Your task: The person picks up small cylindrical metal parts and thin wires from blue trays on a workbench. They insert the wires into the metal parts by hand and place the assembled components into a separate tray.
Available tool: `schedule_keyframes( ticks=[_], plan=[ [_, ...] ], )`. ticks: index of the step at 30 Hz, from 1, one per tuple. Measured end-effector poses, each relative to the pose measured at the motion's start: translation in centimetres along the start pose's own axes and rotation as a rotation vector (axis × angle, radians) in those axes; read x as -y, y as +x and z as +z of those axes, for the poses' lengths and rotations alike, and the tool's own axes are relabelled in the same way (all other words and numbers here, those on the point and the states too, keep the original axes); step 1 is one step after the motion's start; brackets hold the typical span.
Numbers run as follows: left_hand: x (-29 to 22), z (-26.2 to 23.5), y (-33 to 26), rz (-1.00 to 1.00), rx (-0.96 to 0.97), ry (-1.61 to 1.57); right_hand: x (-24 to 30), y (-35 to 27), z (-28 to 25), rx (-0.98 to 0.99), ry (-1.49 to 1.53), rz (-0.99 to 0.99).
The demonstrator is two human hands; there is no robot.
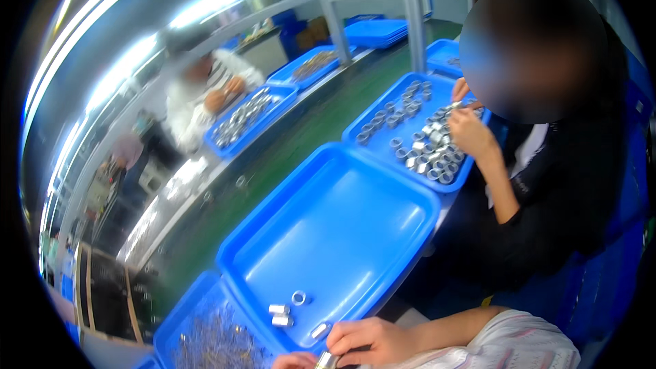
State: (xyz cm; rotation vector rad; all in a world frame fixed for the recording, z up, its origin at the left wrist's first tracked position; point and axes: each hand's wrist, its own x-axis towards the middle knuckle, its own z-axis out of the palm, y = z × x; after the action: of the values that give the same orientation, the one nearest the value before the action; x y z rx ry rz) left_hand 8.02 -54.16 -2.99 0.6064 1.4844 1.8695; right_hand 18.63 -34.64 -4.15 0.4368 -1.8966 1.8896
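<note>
At the bottom edge, my right hand (pixel 374 343) pinches a shiny metal sleeve (pixel 327 361), its fingers closed round it. My left hand (pixel 295 361) is partly cut off by the lower edge; its fingers close on the same sleeve from the left. Just beyond my right fingertips another metal sleeve (pixel 320 330) lies in the big blue tray (pixel 321 225). Further left in that tray, a short ring-like sleeve (pixel 298 297) stands on end, beside two more sleeves (pixel 281 316) on their sides.
To the left, a blue tray (pixel 167 331) holds many thin metal pins. A co-worker's hands (pixel 470 126) work over a blue tray of metal sleeves (pixel 437 143) on the right. Across the green belt (pixel 263 184), another person (pixel 205 89) handles parts above a full tray (pixel 242 119).
</note>
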Motion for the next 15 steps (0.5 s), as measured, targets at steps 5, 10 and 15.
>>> schedule_keyframes(
  ticks=[5,10,15],
  plan=[
    [1.3,-0.9,-1.5,-0.02,0.05,-0.156,-0.9,0.8,0.6,0.094,0.05,0.112],
    [-0.7,0.2,-0.5,-0.162,0.129,-0.345,-1.9,0.4,1.1,0.083,0.165,0.07],
    [-1.1,-0.5,-1.3,-0.165,0.04,-0.313,-2.2,1.1,2.3,0.11,0.282,0.189]
  ],
)
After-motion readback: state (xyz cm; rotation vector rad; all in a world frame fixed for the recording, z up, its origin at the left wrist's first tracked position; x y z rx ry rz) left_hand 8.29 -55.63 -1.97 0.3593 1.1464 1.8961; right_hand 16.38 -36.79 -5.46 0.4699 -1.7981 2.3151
